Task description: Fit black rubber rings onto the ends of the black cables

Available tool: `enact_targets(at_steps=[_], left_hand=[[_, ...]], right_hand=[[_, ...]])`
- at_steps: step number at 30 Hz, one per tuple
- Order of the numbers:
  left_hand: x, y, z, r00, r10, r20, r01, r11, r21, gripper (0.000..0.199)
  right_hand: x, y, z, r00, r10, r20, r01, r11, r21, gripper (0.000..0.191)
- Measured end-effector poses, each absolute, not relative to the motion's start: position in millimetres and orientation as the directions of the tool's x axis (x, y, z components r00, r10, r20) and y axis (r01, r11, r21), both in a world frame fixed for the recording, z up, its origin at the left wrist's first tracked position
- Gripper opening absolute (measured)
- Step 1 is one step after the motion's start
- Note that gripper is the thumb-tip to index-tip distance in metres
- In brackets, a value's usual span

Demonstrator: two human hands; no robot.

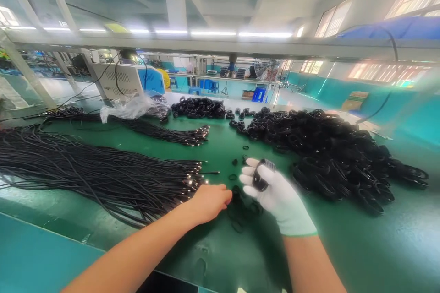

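Observation:
My right hand [271, 192], in a white glove with a green cuff edge, is closed around a coiled black cable [261, 178]. To its left, my bare left hand [211, 201] is low over the table, its fingers curled together; what they hold, if anything, is hidden. Right beside the left fingertips is a small dark heap of thin black rings [237, 213], blurred and partly in shadow. A single black ring [233, 177] lies just beyond the heap. Long straight black cables [113, 169] with shiny metal plug ends spread out left of my left hand.
A large pile of black coils [323, 146] covers the right side of the green table [216, 256]. Another pile of coils [199, 107] stands at the back. Behind the cables are a second cable bundle [161, 132], a clear plastic bag [132, 107] and a white-and-blue machine [123, 80].

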State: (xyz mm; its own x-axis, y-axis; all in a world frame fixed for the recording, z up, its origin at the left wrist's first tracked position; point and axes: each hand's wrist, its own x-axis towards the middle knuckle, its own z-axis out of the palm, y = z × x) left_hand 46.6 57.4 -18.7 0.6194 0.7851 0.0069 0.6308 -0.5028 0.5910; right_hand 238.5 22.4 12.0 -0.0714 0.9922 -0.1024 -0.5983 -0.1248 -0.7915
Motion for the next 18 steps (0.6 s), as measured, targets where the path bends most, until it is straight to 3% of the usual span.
enact_targets(at_steps=[3, 5, 8, 10, 15, 18], left_hand=[[36.3, 54.9, -18.2, 0.577, 0.817, 0.004, 0.620, -0.441, 0.649, 0.004], [28.7, 49.1, -13.3, 0.541, 0.841, -0.006, 0.555, -0.352, 0.754, 0.010], [26.6, 36.6, -8.7, 0.491, 0.870, -0.057, 0.197, -0.047, 0.979, 0.015], [30.4, 29.7, -10.3, 0.438, 0.894, -0.097, -0.011, 0.113, 0.994, 0.020], [34.1, 22.1, -21.4, 0.307, 0.950, -0.065, 0.109, 0.033, 0.993, 0.032], [25.6, 17.3, -18.5, 0.288, 0.955, -0.075, 0.061, 0.060, 0.996, 0.038]], right_hand=[[223.6, 20.6, 9.3, -0.057, 0.995, -0.087, -0.534, -0.104, -0.839, 0.040], [210.5, 20.3, 6.3, -0.035, 0.994, -0.108, -0.445, -0.112, -0.889, 0.043], [187.8, 21.2, 0.3, -0.036, 0.992, -0.124, -0.318, -0.129, -0.939, 0.049], [174.2, 21.2, -3.9, -0.054, 0.991, -0.125, -0.285, -0.135, -0.949, 0.050], [159.7, 17.5, -10.1, -0.090, 0.988, -0.128, -0.323, -0.151, -0.934, 0.034], [164.7, 15.1, -6.8, -0.370, 0.926, -0.078, -0.511, -0.272, -0.815, 0.034]])
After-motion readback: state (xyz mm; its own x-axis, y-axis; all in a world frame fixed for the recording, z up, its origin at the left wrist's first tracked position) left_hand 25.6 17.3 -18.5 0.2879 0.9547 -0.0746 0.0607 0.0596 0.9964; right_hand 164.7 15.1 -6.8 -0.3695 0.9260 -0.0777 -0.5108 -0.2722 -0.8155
